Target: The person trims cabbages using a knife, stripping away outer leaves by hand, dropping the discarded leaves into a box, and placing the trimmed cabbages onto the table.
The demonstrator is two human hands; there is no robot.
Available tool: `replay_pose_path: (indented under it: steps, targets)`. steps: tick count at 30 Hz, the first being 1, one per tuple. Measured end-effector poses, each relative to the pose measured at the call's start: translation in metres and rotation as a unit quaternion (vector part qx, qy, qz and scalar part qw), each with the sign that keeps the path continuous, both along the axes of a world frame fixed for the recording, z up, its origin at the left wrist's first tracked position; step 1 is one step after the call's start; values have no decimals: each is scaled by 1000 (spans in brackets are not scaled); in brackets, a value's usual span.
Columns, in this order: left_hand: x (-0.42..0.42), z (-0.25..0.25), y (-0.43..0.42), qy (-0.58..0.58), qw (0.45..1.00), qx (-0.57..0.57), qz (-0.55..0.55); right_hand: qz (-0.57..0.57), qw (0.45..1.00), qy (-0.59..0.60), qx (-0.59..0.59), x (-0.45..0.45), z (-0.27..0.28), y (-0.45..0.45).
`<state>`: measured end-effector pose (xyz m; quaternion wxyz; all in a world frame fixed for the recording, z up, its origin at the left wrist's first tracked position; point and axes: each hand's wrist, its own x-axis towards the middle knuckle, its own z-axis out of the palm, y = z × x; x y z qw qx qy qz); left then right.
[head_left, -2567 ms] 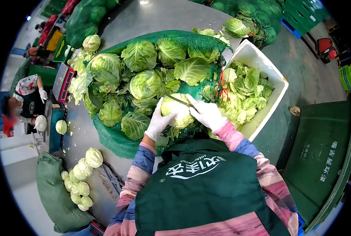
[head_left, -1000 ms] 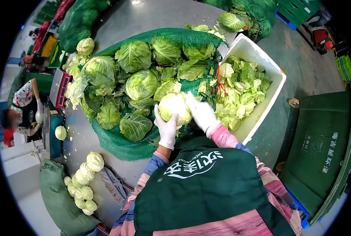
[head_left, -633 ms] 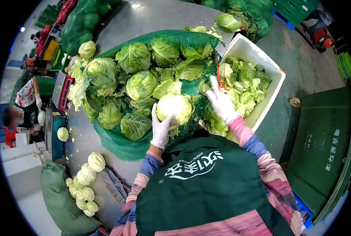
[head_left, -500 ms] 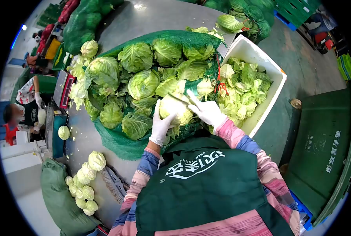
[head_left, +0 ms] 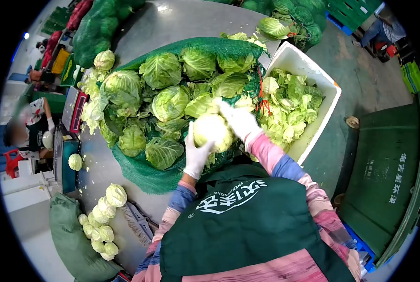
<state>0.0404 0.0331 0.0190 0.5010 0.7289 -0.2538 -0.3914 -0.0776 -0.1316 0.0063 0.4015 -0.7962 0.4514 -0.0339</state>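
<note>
A pale, trimmed cabbage (head_left: 213, 132) is between my two white-gloved hands, above the near edge of the green mesh sack (head_left: 139, 171). My left hand (head_left: 197, 152) closes around its lower left side. At the cabbage's upper right is my right hand (head_left: 240, 123), slightly blurred, with its fingers curled. The knife in that hand half a second ago is hidden or smeared now. Several leafy cabbages (head_left: 171, 103) lie on the opened sack just beyond my hands. Red ties (head_left: 263, 104) hang at the sack's right end.
A white foam box (head_left: 320, 127) with loose leaves stands on the right, beside a green bin (head_left: 379, 160). Trimmed cabbages (head_left: 99, 216) are piled at the table's left edge. A scale (head_left: 73, 110) and a co-worker (head_left: 36, 127) are at far left.
The dark knife blade over the cabbage no longer shows. My right hand has shifted slightly left, against the cabbage's upper right. The cabbage has turned and shows a paler, smoother side.
</note>
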Motion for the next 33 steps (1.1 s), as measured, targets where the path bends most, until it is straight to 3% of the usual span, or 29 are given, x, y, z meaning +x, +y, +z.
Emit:
replay_pose_path:
  steps: [1, 2, 3, 4, 6, 8, 9, 12, 14, 15, 16, 18, 19, 20, 22, 24, 26, 27, 29, 31, 33]
  targets:
    - [-6, -3, 8, -82, 996, -16, -28, -54, 999, -1, 2, 0, 0, -11]
    - [-13, -6, 15, -163, 985, -32, -48, -37, 995, -29, 93, -10, -9, -27]
    - [-10, -15, 24, -142, 987, -51, -53, -61, 997, 0, 49, -19, -12, -37]
    - [-8, -10, 22, -121, 988, -72, -57, -124, 986, 38, 105, -27, -6, -46]
    - [-8, 23, 23, 161, 987, -10, 11, -72, 989, 43, -125, -49, -50, -55]
    - [0, 21, 22, 212, 976, -25, 44, -68, 996, 39, 36, -41, 3, -40]
    - [5, 19, 21, 219, 975, -21, 42, -64, 995, -8, 75, -34, -1, -30]
    - [10, 13, 24, 227, 973, -17, 40, 34, 998, -20, 51, -18, 17, 12]
    - [15, 11, 24, 227, 973, -18, 35, 16, 996, -67, 62, -9, -26, 28]
    - [17, 9, 24, 229, 973, -20, 27, -8, 977, -103, 186, -9, 3, 24]
    - [19, 8, 25, 232, 972, -22, 19, -8, 977, -103, 188, -8, -2, 21]
    - [23, 2, 27, 225, 974, -18, 8, -57, 930, -147, 333, -9, -20, 12]
    - [27, 1, 26, 216, 976, -19, -5, -19, 962, -122, 244, -10, -33, 6]
    - [30, 0, 24, 215, 976, -19, -5, -18, 962, -123, 244, -3, -56, 4]
    - [31, 1, 25, 253, 967, -38, 11, -80, 949, -252, 175, 6, -63, 8]
    - [34, 1, 17, 250, 967, -38, 8, -117, 938, -151, 288, -4, -55, 5]
    - [32, -4, 26, 239, 970, -53, 7, -98, 949, -186, 235, -1, -71, 7]
    - [30, -1, 24, 230, 972, -53, 21, -87, 962, -220, 135, 8, -72, 9]
    - [27, 10, 25, 209, 976, -34, 48, -62, 975, -188, 101, 2, -70, 16]
    - [17, 36, 16, 210, 974, 5, 79, -4, 991, -127, 31, -3, -27, 23]
    - [17, 12, 13, 153, 986, -17, 69, 11, 989, -148, -2, -6, -16, 28]
